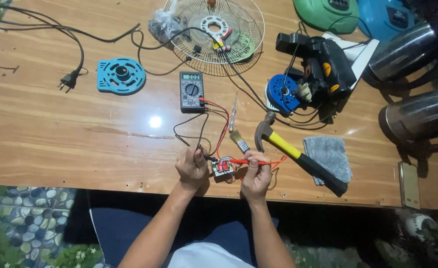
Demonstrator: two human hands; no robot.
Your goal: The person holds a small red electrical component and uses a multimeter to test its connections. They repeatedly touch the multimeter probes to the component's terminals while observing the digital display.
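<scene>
A: What's nearest the wooden table's (pixel 55 144) front edge?

B: Both hands. The left hand (pixel 191 167) pinches a black probe (pixel 199 150) between thumb and fingers, tip down against a small red-and-white coil part (pixel 222 167) that rests on the table between the hands. The right hand (pixel 256 174) pinches a red probe (pixel 248 162), laid nearly flat, its tip at the same part.

A: And just past that?

B: A small paintbrush (pixel 238 139) and a yellow-handled claw hammer (pixel 291 153) lie just right of the hands, with a grey cloth (pixel 329 156) beside the hammer's black grip. A thin tester screwdriver (pixel 233 111) lies above the brush.

A: Where do the leads go?

B: Red and black wires run up to a dark multimeter (pixel 191 91) mid-table.

A: Farther back?

B: A blue round plastic plate (pixel 121 75) and a black plug (pixel 69 80) to the left, a fan motor with a blue housing (pixel 305 74) to the right, and a white wire fan guard (pixel 214 30) at the far edge. Two steel kettles (pixel 417 84) stand at the far right.
</scene>
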